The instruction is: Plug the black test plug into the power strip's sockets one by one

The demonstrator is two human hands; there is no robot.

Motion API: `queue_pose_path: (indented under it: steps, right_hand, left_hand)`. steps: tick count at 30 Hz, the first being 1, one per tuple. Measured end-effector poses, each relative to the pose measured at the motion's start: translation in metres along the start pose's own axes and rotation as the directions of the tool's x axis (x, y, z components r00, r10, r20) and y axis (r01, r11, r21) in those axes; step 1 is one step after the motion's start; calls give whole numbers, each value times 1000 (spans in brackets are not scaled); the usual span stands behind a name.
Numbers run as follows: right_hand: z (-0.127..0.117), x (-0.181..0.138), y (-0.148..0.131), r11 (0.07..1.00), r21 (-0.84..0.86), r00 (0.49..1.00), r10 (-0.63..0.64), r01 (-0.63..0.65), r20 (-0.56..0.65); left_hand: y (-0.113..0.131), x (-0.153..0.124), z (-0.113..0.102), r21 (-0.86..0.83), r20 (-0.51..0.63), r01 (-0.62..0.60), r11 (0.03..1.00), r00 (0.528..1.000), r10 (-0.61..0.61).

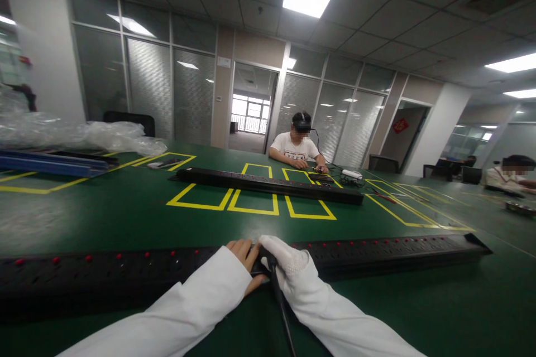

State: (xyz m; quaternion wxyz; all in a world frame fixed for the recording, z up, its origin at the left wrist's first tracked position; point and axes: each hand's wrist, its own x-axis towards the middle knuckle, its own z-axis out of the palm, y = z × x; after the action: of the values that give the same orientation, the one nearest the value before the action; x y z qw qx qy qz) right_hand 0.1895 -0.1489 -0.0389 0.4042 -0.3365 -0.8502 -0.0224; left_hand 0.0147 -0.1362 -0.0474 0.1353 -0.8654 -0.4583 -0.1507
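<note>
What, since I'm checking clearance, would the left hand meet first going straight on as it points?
Most likely the gloved right hand, just ahead of the left hand; whether they touch is unclear.

Count, relative to the green table (188, 230): two black bars (268, 183) (393, 252) on top, two hands (243, 252) (287, 255) above, at least two co-workers (293, 148) (505, 175) beyond.

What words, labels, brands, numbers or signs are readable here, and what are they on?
"YURK", roughly, on the white T-shirt opposite; blurred, letters uncertain.
Red diamond sign in the right-hand doorway: too blurred to read.
White sign on the beige wall panel: too small.
Near black strip: no readable lettering.
</note>
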Motion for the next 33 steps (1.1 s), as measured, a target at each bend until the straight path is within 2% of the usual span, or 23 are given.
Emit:
queue_pose_path:
  steps: [3,6,12,18,22,25,28,33]
  right_hand:
    - [0,-3,-2,999,1,999,-48,48,15]
    - [0,-3,-1,999,7,999,-40,40,-2]
    - [-7,4,-2,993,33,990,113,-111,-89]
    - [-12,5,-9,979,46,968,202,-197,-149]
    - [-22,9,-3,948,58,931,319,-314,-174]
    - [-31,13,8,906,97,885,423,-412,-192]
    - [-34,17,19,851,195,840,518,-487,-162]
    - [-28,20,20,848,259,862,498,-462,-93]
  left_hand:
    - [0,0,2,-8,-9,11,1000,1000,-11]
    - [0,1,4,-5,-2,19,1000,1000,-19]
    - [-1,1,4,34,16,10,999,1000,-10]
    - [-2,1,1,46,32,11,999,999,-12]
    - [0,1,-5,60,69,17,998,997,-21]
    - [1,1,-7,73,64,-7,997,998,2]
    - [0,1,-7,79,55,-24,997,998,20]
    - [-1,4,-11,77,108,-25,997,994,17]
